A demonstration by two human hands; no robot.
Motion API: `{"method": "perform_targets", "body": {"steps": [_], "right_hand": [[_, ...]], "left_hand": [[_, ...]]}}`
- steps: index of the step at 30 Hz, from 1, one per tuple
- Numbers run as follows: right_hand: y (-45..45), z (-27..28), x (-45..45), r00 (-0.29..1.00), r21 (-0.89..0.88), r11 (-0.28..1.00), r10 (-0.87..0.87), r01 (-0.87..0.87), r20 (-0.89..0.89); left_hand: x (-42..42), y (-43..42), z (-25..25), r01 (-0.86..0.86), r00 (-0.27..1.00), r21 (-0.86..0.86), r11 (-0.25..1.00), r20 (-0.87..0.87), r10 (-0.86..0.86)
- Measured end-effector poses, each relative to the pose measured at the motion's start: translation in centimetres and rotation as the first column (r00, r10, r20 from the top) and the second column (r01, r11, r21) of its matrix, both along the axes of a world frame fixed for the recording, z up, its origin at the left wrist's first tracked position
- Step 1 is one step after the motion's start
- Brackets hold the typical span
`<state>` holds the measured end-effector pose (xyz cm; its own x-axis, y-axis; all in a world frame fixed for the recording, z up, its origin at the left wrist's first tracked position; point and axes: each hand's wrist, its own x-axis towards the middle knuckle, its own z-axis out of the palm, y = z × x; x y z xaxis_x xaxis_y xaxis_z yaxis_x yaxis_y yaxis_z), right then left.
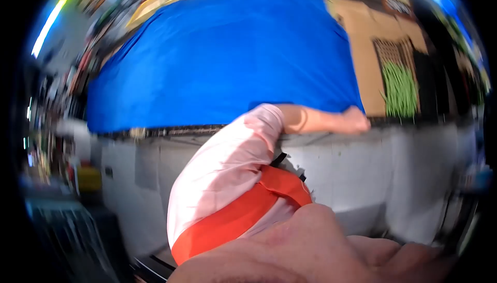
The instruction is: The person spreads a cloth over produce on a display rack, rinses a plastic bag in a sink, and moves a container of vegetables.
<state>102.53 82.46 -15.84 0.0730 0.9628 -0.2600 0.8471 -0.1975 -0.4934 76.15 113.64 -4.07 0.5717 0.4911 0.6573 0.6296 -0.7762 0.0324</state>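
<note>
Here, left hand [355, 121] curled on cloth [228, 60]

1 head view; forward, down

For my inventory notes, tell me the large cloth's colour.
The cloth is bright blue, seen best in the head view.

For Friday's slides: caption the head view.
Hand near the front corner of a blue cloth, green vegetables close by.
</note>
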Motion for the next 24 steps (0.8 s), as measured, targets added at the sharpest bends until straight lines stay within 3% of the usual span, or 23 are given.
{"method": "perform_targets", "body": {"steps": [1,4,6,8,10,11,14,18,21,24], "right_hand": [[1.6,0.8,0.3,0.998,-0.019,0.998,0.058,-0.057,0.009],[6.2,-0.8,2.1,0.987,-0.029,0.987,0.16,-0.16,0.008],[9.7,-2.1,3.7,0.98,-0.096,0.975,0.199,-0.201,-0.023],[14.2,-4.2,5.5,0.939,-0.091,0.935,0.337,-0.343,-0.075],[17.3,0.5,3.8,0.915,-0.124,0.909,0.384,-0.398,-0.124],[18.7,1.7,3.6,0.885,-0.066,0.883,0.464,-0.465,-0.037],[23.6,-1.0,6.6,0.824,0.087,0.822,0.566,-0.563,-0.01],[26.0,-0.1,5.4,0.813,-0.024,0.815,0.58,-0.579,0.047],[24.7,0.8,1.9,0.703,-0.062,0.708,0.706,-0.704,0.087],[23.8,-2.8,-1.1,0.51,0.054,0.509,0.86,-0.859,0.005]], "left_hand": [[0.8,-0.6,0.2,-0.144,0.989,-0.028,0.989,-0.03,0.143],[0.3,0.1,2.8,-0.131,0.986,0.14,0.981,0.12,0.114],[1.0,-0.3,5.8,-0.225,0.969,0.171,0.959,0.138,0.203],[2.8,1.4,4.4,-0.273,0.962,0.092,0.958,0.039,0.271],[4.3,1.9,4.6,-0.316,0.948,0.138,0.939,0.006,0.318],[4.8,1.9,3.9,-0.276,0.961,0.153,0.949,0.024,0.275],[5.6,1.6,1.4,-0.32,0.944,0.033,0.947,-0.075,0.321],[4.6,-1.7,1.5,-0.396,0.915,-0.025,0.918,-0.1,0.391],[4.6,-4.8,0.3,-0.423,0.906,0.051,0.905,0.011,0.423],[1.7,-10.0,1.3,-0.356,0.934,-0.078,0.931,-0.021,0.356]]}}
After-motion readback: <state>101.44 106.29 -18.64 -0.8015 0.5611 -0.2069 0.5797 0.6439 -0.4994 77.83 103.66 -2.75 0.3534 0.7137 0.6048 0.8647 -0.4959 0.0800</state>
